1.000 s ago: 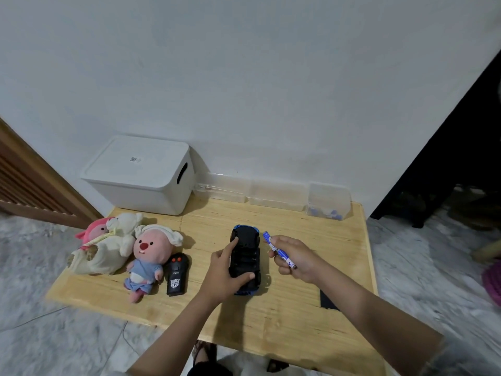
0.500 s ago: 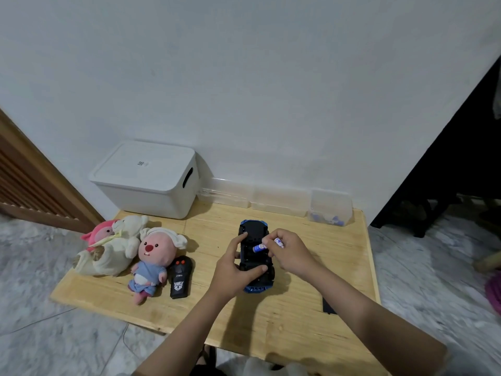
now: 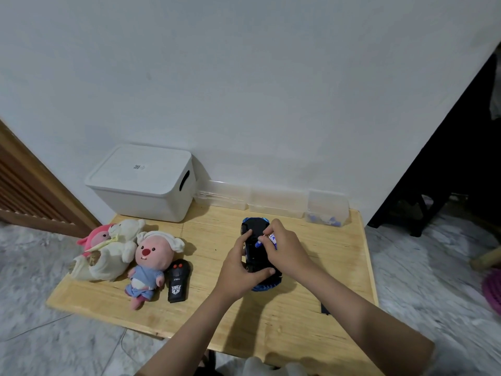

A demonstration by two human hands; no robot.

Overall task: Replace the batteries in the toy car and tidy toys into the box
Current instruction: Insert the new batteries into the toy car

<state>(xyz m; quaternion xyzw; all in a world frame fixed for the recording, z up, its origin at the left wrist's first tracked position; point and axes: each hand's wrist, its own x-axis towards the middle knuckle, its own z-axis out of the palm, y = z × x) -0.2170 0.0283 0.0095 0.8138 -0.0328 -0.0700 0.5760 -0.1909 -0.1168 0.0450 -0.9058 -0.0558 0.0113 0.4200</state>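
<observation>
A blue and black toy car (image 3: 254,232) lies upside down in the middle of the wooden table (image 3: 311,267). My left hand (image 3: 238,270) grips its left side, with the thumb across the near end. My right hand (image 3: 284,248) pinches a blue and white battery (image 3: 267,239) over the car's underside. A black remote control (image 3: 177,280) lies to the left. Beside it lie a pink plush in blue clothes (image 3: 151,264) and a cream and pink plush (image 3: 108,248). A white lidded box (image 3: 143,183) stands at the back left.
Clear plastic trays (image 3: 273,202) line the wall at the back; the rightmost one (image 3: 326,210) holds small blue items. A small black piece (image 3: 324,309) lies by the table's right edge. A wooden slatted door (image 3: 24,191) is at left, marble floor all around.
My right hand has brought the battery from beside the car down onto its underside. My left hand has kept its hold on the car. The camera has shifted slightly.
</observation>
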